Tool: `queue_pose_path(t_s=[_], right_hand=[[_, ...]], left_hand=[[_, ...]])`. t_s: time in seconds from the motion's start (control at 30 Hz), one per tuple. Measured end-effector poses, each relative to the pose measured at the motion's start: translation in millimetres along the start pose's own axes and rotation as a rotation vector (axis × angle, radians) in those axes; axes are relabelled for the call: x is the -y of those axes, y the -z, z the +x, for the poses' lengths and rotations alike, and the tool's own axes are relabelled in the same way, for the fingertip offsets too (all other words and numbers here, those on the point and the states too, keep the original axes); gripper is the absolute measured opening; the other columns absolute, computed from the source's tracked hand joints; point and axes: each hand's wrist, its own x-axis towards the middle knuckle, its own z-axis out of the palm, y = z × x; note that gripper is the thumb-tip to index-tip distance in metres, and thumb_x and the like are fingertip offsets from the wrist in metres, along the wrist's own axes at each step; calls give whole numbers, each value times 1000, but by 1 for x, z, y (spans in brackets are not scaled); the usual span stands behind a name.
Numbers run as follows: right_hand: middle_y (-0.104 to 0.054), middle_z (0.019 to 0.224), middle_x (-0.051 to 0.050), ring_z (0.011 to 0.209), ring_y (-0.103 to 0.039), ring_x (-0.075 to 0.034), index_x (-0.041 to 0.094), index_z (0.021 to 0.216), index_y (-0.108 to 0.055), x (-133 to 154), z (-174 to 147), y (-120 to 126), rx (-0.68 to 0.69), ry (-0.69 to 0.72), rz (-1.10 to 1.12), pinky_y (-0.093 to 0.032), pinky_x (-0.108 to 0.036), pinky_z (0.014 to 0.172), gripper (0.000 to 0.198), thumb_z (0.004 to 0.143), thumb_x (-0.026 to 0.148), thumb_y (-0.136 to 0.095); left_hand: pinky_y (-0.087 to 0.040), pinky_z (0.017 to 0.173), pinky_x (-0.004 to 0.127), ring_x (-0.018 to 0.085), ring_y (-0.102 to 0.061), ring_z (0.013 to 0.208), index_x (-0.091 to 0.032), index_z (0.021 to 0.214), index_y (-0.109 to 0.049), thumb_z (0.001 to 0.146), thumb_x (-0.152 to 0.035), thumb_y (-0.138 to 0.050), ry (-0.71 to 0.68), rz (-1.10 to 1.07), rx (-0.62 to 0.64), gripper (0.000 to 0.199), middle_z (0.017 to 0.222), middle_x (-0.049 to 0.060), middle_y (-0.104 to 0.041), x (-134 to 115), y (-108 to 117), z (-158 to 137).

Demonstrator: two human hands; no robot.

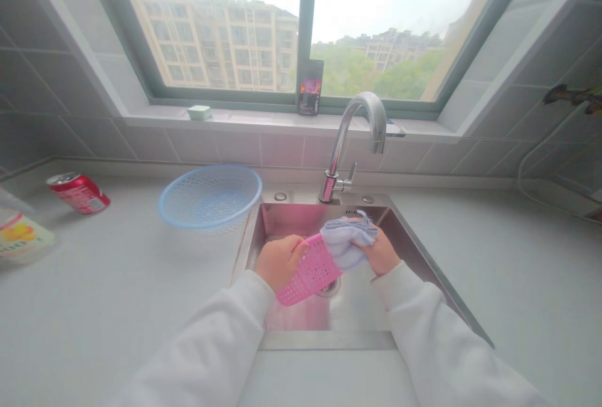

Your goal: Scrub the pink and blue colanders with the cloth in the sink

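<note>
Over the metal sink I hold a pink plastic basket with a pattern of holes, tilted on its side. My left hand is closed around its left rim, thumb on top. A pale grey-white cloth is bunched in my right hand and pressed against the basket's right end, hiding that part. The fingers of the right hand are mostly covered by the cloth. Below the basket, part of the drain shows.
A chrome faucet arches behind the sink. Left of it sits a light blue mesh basket. Farther left are a red can and a plastic bottle. On the windowsill stand a phone and a pale green block.
</note>
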Motion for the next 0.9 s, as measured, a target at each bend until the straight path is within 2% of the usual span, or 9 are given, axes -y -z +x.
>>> queue_pose_path(t_s=[0.13,0.23,0.33,0.5,0.63,0.73,0.9], right_hand=[[-82,107,-10,109,-74,-35,23,94,-78,-13,10,21,-195,-76,-46,-54,-54,108,35,69,47,-85],[-82,105,-9,108,-74,-35,24,93,-78,-16,13,27,-219,-76,-79,-54,-53,107,35,68,47,-84],[-83,107,-9,108,-75,-33,23,97,-80,-7,10,20,-111,-13,-109,-55,-49,106,34,71,44,-83],[-84,103,-9,102,-77,-32,23,96,-82,20,-4,-10,94,38,-60,-60,-44,95,29,73,42,-82],[-84,101,-7,99,-77,-30,24,97,-83,27,-12,-27,242,49,-39,-60,-43,97,25,78,42,-80],[-84,102,-8,99,-77,-31,24,96,-82,19,-7,-19,165,18,7,-60,-44,96,30,75,44,-83],[-83,102,-10,105,-75,-33,22,90,-80,-6,10,14,-61,-77,27,-56,-50,105,33,65,43,-87]], left_hand=[[-42,66,29,21,-71,73,-23,96,-74,106,-40,-41,5,-22,-104,39,82,5,-78,3,4,-1],[-44,67,28,20,-72,73,-23,98,-75,105,-41,-42,-11,-7,-136,38,83,5,-79,4,6,-2],[-43,67,29,21,-73,76,-23,98,-76,106,-41,-43,7,42,-133,38,83,5,-79,4,8,-2],[-43,68,29,24,-74,80,-24,100,-75,107,-40,-42,16,110,-48,38,88,7,-80,2,6,-1],[-42,69,31,25,-75,83,-23,101,-75,108,-40,-41,10,145,-14,38,89,8,-80,0,3,0],[-42,68,30,24,-75,80,-23,101,-75,107,-40,-42,-11,139,-32,39,88,7,-81,0,3,0],[-43,66,29,21,-72,71,-22,98,-77,106,-41,-44,-54,20,-110,38,81,5,-79,3,6,-3]])
